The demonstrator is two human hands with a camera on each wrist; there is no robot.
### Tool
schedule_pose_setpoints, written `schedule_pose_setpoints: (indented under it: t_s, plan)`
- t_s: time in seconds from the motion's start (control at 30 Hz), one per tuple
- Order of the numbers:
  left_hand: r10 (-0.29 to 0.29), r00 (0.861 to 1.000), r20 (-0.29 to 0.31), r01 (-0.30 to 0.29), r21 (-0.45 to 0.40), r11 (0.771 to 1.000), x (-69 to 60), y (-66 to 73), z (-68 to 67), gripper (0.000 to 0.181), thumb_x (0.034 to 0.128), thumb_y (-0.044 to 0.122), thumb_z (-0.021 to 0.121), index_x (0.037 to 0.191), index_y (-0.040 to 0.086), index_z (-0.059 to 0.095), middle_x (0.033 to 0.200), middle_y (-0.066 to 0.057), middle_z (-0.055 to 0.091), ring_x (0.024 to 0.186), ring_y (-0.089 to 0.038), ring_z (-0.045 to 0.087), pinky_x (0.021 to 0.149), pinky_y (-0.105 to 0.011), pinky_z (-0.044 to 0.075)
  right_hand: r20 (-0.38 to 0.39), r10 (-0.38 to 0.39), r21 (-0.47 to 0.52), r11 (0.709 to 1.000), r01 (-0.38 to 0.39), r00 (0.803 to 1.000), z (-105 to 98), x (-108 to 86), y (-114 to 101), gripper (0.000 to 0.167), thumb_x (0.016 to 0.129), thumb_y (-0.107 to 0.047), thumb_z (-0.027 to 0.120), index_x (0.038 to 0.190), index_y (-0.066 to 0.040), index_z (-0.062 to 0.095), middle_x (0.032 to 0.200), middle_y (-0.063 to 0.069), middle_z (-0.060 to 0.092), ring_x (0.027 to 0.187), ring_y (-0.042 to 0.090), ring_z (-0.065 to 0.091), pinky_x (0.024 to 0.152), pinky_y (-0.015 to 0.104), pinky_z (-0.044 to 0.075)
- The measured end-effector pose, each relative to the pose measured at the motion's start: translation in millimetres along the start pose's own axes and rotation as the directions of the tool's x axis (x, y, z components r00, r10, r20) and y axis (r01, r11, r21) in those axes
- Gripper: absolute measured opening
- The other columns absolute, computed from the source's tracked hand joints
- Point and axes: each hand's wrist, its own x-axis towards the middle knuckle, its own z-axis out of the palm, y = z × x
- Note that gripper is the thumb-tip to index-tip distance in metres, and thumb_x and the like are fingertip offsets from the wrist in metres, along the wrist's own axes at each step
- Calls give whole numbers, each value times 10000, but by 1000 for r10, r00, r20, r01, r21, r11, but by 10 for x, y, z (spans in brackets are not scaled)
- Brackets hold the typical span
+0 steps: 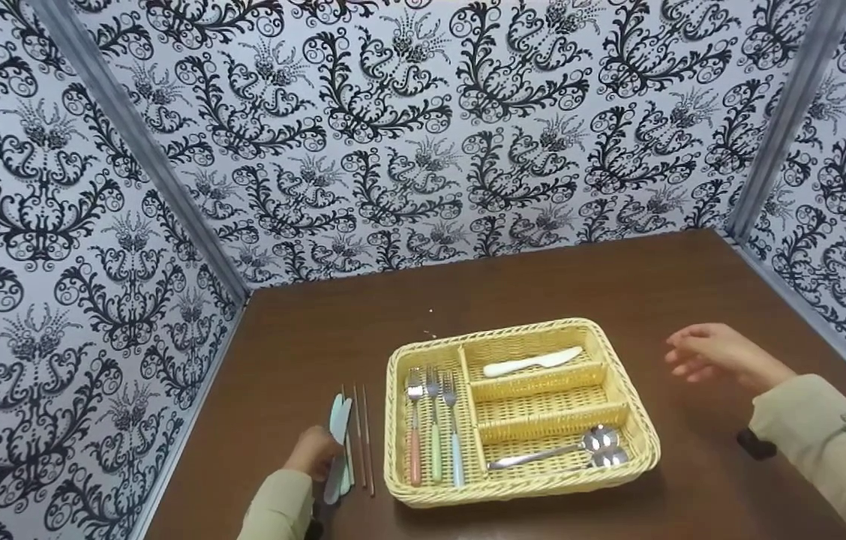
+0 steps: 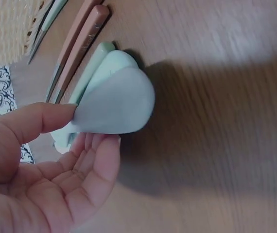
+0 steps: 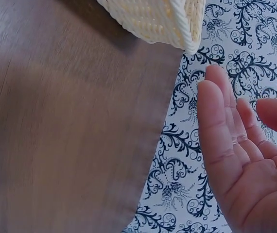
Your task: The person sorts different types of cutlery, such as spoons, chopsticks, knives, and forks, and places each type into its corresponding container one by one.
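Note:
In the left wrist view my left hand pinches a pale blue-grey knife between thumb and fingers. A mint-green knife lies right beneath it on the table, partly covered. Beside these rest a green chopstick and two chopsticks with pinkish-red ends. To their right in the head view stands a cream wicker cutlery basket. My right hand is held apart from the basket, on its right, with relaxed fingers and nothing in its grasp.
Several basket compartments show: three forks at left, a white-handled knife at the back, and two spoons at the front. Patterned walls enclose the brown table at the back and both sides.

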Motion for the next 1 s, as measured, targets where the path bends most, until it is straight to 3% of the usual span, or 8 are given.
schedule_pose_setpoints:
  t_s: [0.4, 0.6, 0.7, 0.8, 0.87, 1.0]
  plan:
    - [-22, 999, 26, 21, 13, 1000, -6, -95, -25, 138, 806, 8, 633, 838, -118, 584, 715, -182, 604, 664, -287, 632, 609, -389, 544, 0, 8, 5, 1000, -8, 1000, 21, -60, 66, 424, 952, -137, 419, 1184, 214, 372, 852, 29, 654, 730, 173, 660, 679, 363, 546]
    - [-50, 998, 33, 52, -60, 997, -7, -126, -39, 242, 809, -8, 628, 961, -171, 535, 795, -239, 592, 747, -358, 628, 665, -450, 537, -3, -1, 6, 1000, 1, 1000, 27, -56, 57, 420, 952, -140, 419, 1178, 212, 380, 862, 30, 657, 735, 176, 660, 683, 367, 545]
    - [-36, 999, 22, 38, -99, 994, -10, -106, -60, 173, 809, -30, 605, 914, -150, 538, 739, -184, 569, 704, -313, 609, 646, -447, 534, -24, -20, -17, 1000, 19, 1000, 50, -48, 14, 404, 941, -116, 430, 1169, 215, 388, 857, 26, 655, 725, 167, 657, 673, 355, 546]
    - [23, 1000, -6, -23, -187, 982, -49, -1, -118, 148, 806, -52, 542, 933, -119, 509, 720, -92, 488, 647, -222, 523, 594, -382, 500, -72, -68, -81, 995, 62, 995, 106, -53, -75, 390, 915, -90, 474, 1159, 209, 414, 862, 43, 649, 706, 155, 645, 663, 345, 545]
    - [85, 996, -20, -87, -266, 960, -78, 135, -172, 137, 792, -63, 504, 923, -96, 481, 717, -60, 422, 624, -186, 441, 559, -326, 438, -117, -120, -156, 983, 101, 986, 174, -64, -170, 378, 896, -86, 513, 1146, 191, 449, 864, 71, 645, 689, 152, 635, 646, 330, 542]
    - [265, 963, -46, -269, -218, 938, -151, 563, -300, 36, 797, -14, 520, 806, -48, 510, 658, -26, 415, 566, -143, 401, 497, -258, 375, -181, -265, -299, 932, 204, 947, 406, -90, -417, 326, 874, -77, 567, 1124, 128, 530, 952, 212, 631, 705, 179, 630, 643, 303, 539]
